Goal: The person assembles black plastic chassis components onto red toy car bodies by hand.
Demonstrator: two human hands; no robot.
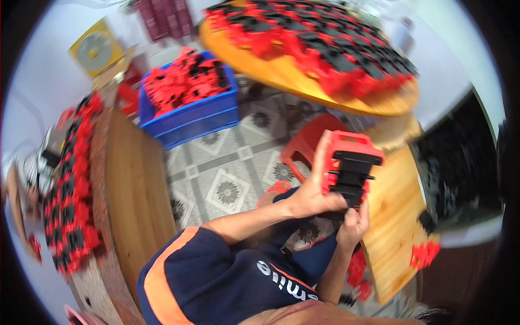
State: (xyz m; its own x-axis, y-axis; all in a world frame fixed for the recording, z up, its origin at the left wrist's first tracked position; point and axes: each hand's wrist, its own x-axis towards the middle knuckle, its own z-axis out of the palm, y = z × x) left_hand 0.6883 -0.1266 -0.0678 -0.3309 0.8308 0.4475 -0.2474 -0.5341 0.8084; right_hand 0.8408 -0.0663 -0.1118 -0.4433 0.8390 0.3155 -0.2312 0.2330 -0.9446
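Observation:
A red plastic part with a black insert [353, 169] is held up in front of me, tilted, its black side showing. My left hand [313, 196] grips it along its left side, thumb across the lower end and fingers partly behind it. Closed at the part's bottom end is my right hand [355, 223], its fingertips partly hidden by the part. Small black pins stick out from the insert's right side.
Rows of red and black parts [346, 51] cover a round-ended wooden table [303, 86]. A blue crate [190, 120] of similar parts stands on the tiled floor. More parts [70, 189] line the left counter. A red stool [303, 143] and a wooden board [398, 216] are nearby.

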